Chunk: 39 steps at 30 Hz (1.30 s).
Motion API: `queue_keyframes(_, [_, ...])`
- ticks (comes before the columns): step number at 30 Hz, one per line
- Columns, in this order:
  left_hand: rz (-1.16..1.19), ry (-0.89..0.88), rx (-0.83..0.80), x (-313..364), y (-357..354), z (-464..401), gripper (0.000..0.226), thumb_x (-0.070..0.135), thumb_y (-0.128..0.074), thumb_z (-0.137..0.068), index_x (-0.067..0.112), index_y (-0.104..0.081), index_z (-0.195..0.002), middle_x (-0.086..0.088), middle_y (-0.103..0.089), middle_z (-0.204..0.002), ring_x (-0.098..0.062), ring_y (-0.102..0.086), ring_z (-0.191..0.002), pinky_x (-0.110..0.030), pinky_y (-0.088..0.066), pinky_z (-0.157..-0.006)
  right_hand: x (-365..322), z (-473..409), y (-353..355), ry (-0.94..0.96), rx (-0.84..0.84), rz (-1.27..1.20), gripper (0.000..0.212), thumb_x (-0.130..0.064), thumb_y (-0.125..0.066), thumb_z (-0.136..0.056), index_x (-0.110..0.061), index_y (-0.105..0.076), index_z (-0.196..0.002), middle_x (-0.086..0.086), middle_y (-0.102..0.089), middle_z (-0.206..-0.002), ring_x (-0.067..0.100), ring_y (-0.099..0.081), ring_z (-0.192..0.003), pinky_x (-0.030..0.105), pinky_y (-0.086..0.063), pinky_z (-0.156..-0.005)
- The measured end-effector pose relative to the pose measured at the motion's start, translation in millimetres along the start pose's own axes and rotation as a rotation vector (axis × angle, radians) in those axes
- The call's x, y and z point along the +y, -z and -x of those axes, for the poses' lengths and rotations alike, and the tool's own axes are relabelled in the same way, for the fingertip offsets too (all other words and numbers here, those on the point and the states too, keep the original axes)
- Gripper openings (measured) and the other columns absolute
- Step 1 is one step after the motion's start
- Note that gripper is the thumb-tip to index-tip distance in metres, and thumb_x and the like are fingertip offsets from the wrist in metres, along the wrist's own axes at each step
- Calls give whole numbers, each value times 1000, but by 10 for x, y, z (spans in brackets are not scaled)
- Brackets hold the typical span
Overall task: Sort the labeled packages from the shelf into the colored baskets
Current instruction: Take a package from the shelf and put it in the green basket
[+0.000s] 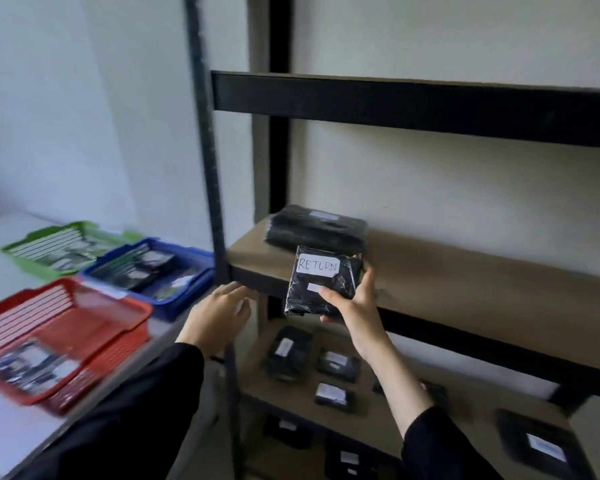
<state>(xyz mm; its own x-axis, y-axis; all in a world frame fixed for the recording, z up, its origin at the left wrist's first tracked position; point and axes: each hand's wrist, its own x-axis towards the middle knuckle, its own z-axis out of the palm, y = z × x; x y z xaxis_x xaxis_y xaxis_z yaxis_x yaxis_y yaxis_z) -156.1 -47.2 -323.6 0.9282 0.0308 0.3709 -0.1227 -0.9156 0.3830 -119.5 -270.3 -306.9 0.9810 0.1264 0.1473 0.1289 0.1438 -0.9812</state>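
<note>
Black sleeves [146, 407] fill the bottom of the view, and from them both hands reach toward the shelf unit [413, 109]. On the right, the right hand [352, 303] grips a black package [321, 282] from its lower right corner — thumb laid across the front, fingers curled round the back and right edge. That package is held upright in the air, just in front of the middle shelf [465, 289], and its white label reads "RETURN"; a smaller white sticker sits below, partly under the thumb. The left hand [215, 313] holds nothing; its fingers are loosely extended, near the dark upright post [208, 168] at the shelf's front left corner, though whether they touch it is hard to tell through the blur.

Behind the held package, a flat black parcel [316, 228] lies on the middle shelf. On the lower shelf [257, 386] several small black packages [336, 365] with white labels lie apart from one another — more show on the level beneath.

To the left stands a pale table [11, 441] with three baskets in a row: red basket [63, 334] nearest, blue basket [153, 271] beyond it, green basket [63, 247] farthest. Each holds dark packages, blurred.
</note>
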Motion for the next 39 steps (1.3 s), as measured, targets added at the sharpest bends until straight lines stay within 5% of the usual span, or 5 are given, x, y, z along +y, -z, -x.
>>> queue_keyframes(17, [-121,427,-18,-2658,953,1338,20,20,-51,-93,22,-66,-106,5,-65,-112,-14,-60,-96,-26,-48,-79,1296,61,-3036,-260,-406,-27,76,-8,-68,-80,-25,-19,-136,5,-50,-133,26,-61,-105,25,-49,-49])
queue_keyframes(23, [-146,451,-12,-3408,1253,1105,23,21,-50,-93,20,-66,-110,6,-63,-117,-16,-59,-103,-27,-44,-81,1649,-365,-3951,-309,-404,-82,88,-7,-67,-81,-28,-10,-146,3,-32,-147,23,-44,-127,28,-51,-85])
queue_keyframes(26, [-175,462,25,-3788,1367,889,21,22,-50,-93,21,-65,-108,4,-65,-114,-18,-61,-100,-28,-43,-77,1775,-583,-4301,-330,-434,-107,96,-16,-67,-82,-26,1,-149,0,-7,-156,22,-15,-144,44,-20,-117])
queue_keyframes(35, [-221,455,-53,-4616,1402,397,24,26,-46,-93,26,-62,-112,6,-62,-117,-15,-57,-107,-31,-45,-89,2086,-1215,-4766,-455,-269,-130,50,-9,-54,-82,-28,-33,-122,18,-50,-125,33,-58,-103,25,-47,-50])
queue_keyframes(39, [-203,431,-36,-5092,1349,95,26,24,-45,-94,24,-60,-115,5,-61,-118,-14,-55,-109,-30,-43,-91,2258,-1511,-4970,-479,-168,-157,58,-22,-55,-67,-44,-34,-117,9,-37,-138,36,-42,-128,30,-45,-66])
